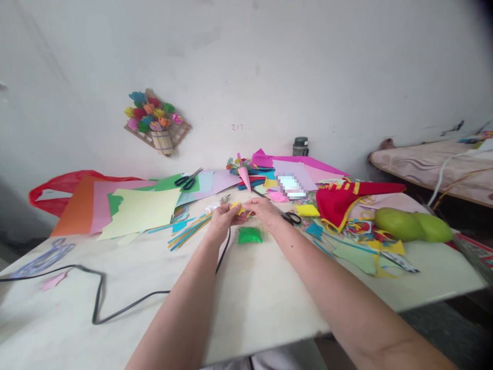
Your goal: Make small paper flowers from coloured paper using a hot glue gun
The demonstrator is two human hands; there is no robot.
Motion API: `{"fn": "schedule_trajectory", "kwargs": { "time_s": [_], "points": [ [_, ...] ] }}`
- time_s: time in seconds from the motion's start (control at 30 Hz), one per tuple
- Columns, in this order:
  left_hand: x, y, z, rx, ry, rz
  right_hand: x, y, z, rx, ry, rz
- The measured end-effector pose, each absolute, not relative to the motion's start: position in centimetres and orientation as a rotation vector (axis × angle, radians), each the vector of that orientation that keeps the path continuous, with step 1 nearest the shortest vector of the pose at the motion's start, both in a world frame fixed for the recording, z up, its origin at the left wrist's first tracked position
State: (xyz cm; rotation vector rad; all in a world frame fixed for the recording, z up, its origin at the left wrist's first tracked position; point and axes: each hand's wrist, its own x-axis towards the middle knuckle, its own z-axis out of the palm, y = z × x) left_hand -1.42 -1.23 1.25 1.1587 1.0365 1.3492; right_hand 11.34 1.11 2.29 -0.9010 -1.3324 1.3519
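Note:
Over the middle of the table, my left hand pinches a small yellow piece of paper. My right hand meets it from the other side, its fingers closed at the paper's edge. The piece is small and partly hidden by the fingers, so its exact shape does not show. Just below the hands lies a shiny green packet. Black-handled scissors rest beside my right wrist. Thin blue and yellow paper strips fan out left of my left hand. Behind the hands lies a pink paper cone with paper flowers.
Coloured paper sheets and a second pair of scissors lie at left. A black cable crosses the front left. A phone, a red cloth, paper scraps and green fruits lie at right. A bottle stands behind.

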Motion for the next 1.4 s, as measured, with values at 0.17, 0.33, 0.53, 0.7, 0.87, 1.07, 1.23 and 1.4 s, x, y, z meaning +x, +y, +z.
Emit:
{"fn": "schedule_trajectory", "kwargs": {
  "time_s": [0.17,0.33,0.53,0.7,0.87,1.07,1.23,1.4],
  "points": [
    [-1.4,-1.3,1.3,1.173,1.027,1.354,11.3,1.2,2.3,-0.869,-1.320,1.363],
    [-1.8,-1.1,1.4,1.108,1.009,1.336,11.4,1.1,2.5,-0.900,-1.288,1.362],
    [-2.2,-1.1,1.2,1.137,1.017,1.346,11.4,1.3,2.2,-0.879,-1.291,1.369],
    [-2.0,-1.4,1.2,1.189,1.042,1.390,11.5,1.3,2.1,-0.844,-1.322,1.427],
    [-1.8,-1.4,1.2,1.206,1.081,1.391,11.4,1.2,1.9,-0.846,-1.346,1.418],
    [-1.7,-1.3,1.2,1.233,1.077,1.380,11.1,1.6,1.4,-0.838,-1.352,1.381],
    [-1.6,-1.4,1.2,1.221,1.069,1.376,11.0,1.6,1.4,-0.860,-1.316,1.379],
    [-1.5,-1.4,1.2,1.220,1.054,1.364,11.0,1.5,1.6,-0.871,-1.306,1.377]
  ]
}}
